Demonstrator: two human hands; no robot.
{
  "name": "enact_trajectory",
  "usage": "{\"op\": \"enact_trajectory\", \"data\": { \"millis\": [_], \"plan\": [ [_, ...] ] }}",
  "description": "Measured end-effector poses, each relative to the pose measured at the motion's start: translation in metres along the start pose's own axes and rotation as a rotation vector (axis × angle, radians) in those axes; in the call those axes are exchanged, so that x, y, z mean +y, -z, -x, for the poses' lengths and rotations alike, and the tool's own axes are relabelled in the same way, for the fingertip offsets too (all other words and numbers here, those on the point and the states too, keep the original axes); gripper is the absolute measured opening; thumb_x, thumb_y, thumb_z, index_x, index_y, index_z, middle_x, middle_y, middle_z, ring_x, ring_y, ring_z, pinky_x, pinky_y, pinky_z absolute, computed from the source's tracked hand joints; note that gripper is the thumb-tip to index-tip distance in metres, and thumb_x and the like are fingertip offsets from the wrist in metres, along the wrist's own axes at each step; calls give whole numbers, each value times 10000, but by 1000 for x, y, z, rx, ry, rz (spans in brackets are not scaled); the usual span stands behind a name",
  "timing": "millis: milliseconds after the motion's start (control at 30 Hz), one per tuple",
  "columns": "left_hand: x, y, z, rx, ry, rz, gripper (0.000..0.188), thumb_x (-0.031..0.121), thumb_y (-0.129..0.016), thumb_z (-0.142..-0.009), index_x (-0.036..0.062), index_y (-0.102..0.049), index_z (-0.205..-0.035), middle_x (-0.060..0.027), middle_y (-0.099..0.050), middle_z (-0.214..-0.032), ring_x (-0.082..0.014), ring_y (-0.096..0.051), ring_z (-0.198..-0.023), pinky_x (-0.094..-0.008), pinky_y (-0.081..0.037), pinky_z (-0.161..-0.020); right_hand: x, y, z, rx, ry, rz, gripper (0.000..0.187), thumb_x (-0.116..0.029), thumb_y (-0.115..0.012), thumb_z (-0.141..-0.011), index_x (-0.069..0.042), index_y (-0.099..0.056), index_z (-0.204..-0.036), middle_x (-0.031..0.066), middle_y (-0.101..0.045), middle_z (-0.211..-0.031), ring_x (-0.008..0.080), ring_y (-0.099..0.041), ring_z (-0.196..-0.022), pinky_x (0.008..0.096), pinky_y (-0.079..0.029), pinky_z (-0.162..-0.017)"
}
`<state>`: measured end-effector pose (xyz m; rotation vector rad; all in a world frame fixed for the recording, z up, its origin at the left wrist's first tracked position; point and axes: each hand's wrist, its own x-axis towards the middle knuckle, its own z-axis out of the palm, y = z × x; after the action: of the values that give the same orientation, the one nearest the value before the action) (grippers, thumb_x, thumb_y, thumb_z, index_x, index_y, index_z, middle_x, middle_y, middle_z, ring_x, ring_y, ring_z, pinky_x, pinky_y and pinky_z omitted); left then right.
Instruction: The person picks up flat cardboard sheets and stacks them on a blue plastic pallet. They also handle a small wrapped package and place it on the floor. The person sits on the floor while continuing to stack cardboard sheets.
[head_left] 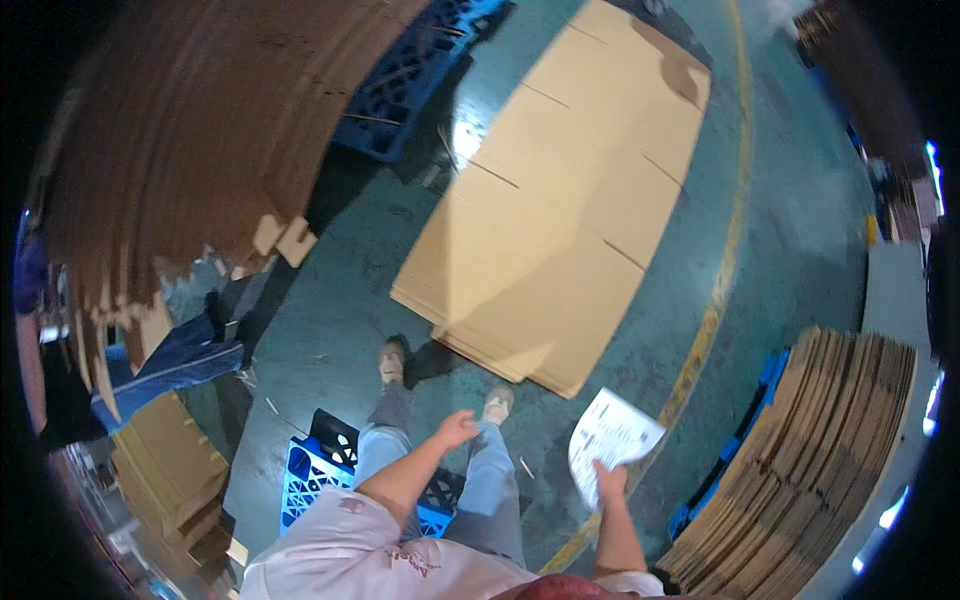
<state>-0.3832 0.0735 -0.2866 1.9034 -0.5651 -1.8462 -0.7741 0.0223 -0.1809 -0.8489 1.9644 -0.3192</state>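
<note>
Right hand (609,478) grips white printed sheet (608,438).

The sheet of paper (610,440) carries print too small to read. The blue crate (318,462) near left hides partly behind the person's legs; the far-right stack blurs.

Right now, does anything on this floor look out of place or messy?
Yes. A stack of flattened cardboard sheets lies directly on the green floor, off any pallet, edges fanned unevenly. Thin scraps litter the floor near the blue pallet. The right hand holds a paper sheet.
</note>
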Motion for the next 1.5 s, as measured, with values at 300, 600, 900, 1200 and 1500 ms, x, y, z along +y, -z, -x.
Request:
{"op": "enact_trajectory", "data": {
  "millis": [300, 600, 900, 1200, 1500],
  "plan": [
    [157, 255, 212, 723, -362, 0, 438, 143, -638, -713, 33, -513, -1119, -95, -611, -976, -159, -577, -914, -300, -460, -807, -150, -93, 93, -563, -202, -671, 575, -392, -447, -876, 44, -382, -1246, 144, -478, -1203, 271, -472, -1080, 380, -345, -934],
    [369, 363, 406, 674, -1011, 530, 480, 94, -561, -812, 14, -381, -1249, -140, -482, -1185, -225, -500, -1061, -330, -415, -895, -616, -136, 182, -265, 1269, -26, 381, -283, -492, -823, 50, -569, -991, 107, -601, -904, 189, -546, -837, 334, -426, -740],
    [445, 440, 429, 375, -962, 756, 545, 153, -553, -839, -56, -296, -1273, -205, -418, -1228, -262, -498, -1052, -333, -471, -840, -883, -167, 283, -791, 806, -162, 840, -613, -565, -703, 0, -375, -1245, 123, -521, -1131, 152, -537, -808, 275, -426, -718],
    [512, 444, 363, -118, -1053, 1376, 340, 212, -575, -834, -6, -466, -1071, -149, -487, -1078, -252, -489, -999, -430, -426, -897, -890, -197, 279, -760, 804, -450, 562, -389, -663, -683, -101, -514, -1142, 70, -559, -1128, 225, -503, -1052, 360, -383, -912],
    [538, 438, 348, 253, -1058, 1455, 236, 248, -542, -852, 54, -507, -982, -89, -504, -872, -218, -493, -833, -396, -467, -762, -886, -195, 294, -814, 806, -432, 665, -463, -644, -660, -113, -465, -1196, 68, -512, -1190, 219, -437, -1128, 340, -330, -951]
  ]
}}
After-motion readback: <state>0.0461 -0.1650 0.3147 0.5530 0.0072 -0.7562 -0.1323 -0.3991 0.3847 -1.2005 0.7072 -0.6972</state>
